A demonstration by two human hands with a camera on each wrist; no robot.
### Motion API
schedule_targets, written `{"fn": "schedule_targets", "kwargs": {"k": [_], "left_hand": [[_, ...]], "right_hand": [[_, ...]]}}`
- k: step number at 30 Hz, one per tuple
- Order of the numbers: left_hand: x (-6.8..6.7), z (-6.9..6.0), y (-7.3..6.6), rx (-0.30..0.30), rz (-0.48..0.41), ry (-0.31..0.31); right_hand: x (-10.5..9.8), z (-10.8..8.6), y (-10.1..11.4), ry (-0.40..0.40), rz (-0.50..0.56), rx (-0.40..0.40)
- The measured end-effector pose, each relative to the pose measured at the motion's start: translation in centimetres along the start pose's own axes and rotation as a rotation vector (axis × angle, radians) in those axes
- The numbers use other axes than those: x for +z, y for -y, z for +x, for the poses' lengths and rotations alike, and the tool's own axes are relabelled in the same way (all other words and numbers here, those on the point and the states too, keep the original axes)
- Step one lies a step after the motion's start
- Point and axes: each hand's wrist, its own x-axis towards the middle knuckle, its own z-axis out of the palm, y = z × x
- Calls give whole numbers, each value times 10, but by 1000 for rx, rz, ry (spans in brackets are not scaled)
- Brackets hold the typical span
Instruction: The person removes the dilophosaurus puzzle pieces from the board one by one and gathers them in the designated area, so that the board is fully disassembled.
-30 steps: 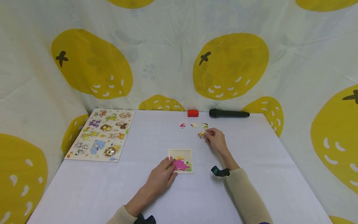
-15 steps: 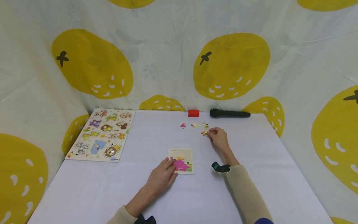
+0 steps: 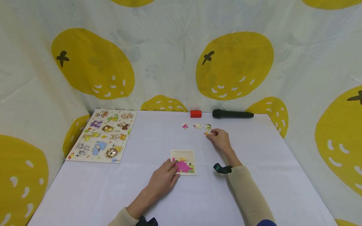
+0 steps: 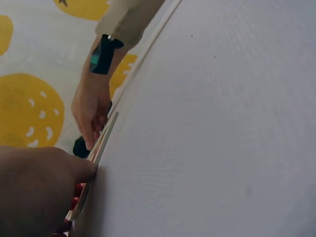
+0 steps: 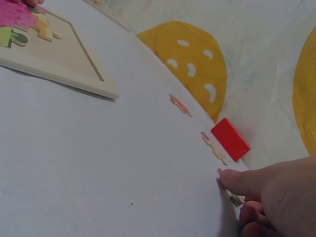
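A small square wooden puzzle tray [image 3: 183, 154] lies mid-table in the head view, with a pink dinosaur picture [image 3: 184, 168] filling its lower part and bare wood above. My left hand [image 3: 162, 178] rests on the tray's left side, fingers over the picture, thumb along the near edge. Farther back and to the right, my right hand [image 3: 222, 140] pinches a small jigsaw piece [image 3: 206, 133] between thumb and fingers; much of it is hidden. Close behind it lie three loose pieces: a pink one [image 3: 185, 126], a pale one [image 3: 198, 126] and a green one [image 3: 208, 126].
A red block [image 3: 195, 114] and a black microphone [image 3: 233, 114] lie along the table's back edge. At the far left is a large animal puzzle board [image 3: 101, 136]. A curtain with yellow fruit prints [image 3: 234, 66] hangs behind the white tablecloth [image 3: 107, 191].
My right hand has shifted slightly right with the pinched piece, which now sits just below the green one and shows less of its face. The left hand has stayed on the tray.
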Motion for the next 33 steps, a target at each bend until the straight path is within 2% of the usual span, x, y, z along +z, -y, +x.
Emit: {"fn": "schedule_targets", "kwargs": {"k": [7,18,27,33], "left_hand": [[-2,0,-1,-7,-16,9],[-2,0,0,0,-7,3],[-2,-1,-1,-3,-8,10],[0,0,0,13,-12,-10]], "right_hand": [[1,3,-1,-6,-88,-42],[-1,10,-6,3,-109,-86],[-6,-3,0,-18,-86,-93],[-6,-17,9,-15,-48,-103]]}}
